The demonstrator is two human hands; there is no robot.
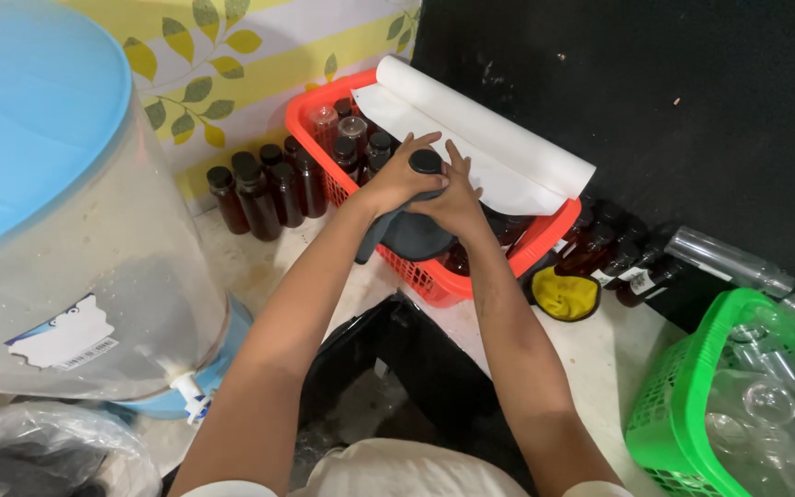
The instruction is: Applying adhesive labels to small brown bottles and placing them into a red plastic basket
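bottle: a dark bottle (pixel 413 228) with a black cap (pixel 426 161), held over the near edge of the red basket (pixel 434 281)
left hand (pixel 396 180): grip closed around the bottle's neck, probably to steady it
right hand (pixel 455 199): grip wrapped on the bottle's shoulder just below the cap, fingers reaching to the cap
red basket: holds more capped bottles; a white paper roll (pixel 489 138) lies across its far rim
left of basket: a row of brown bottles (pixel 264 189) against the wall, then a large water dispenser (pixel 66 221)
right of basket: a yellow cloth (pixel 565 294), more bottles, a green basket (pixel 683 396) of clear bottles
in the way: nothing between hands and basket
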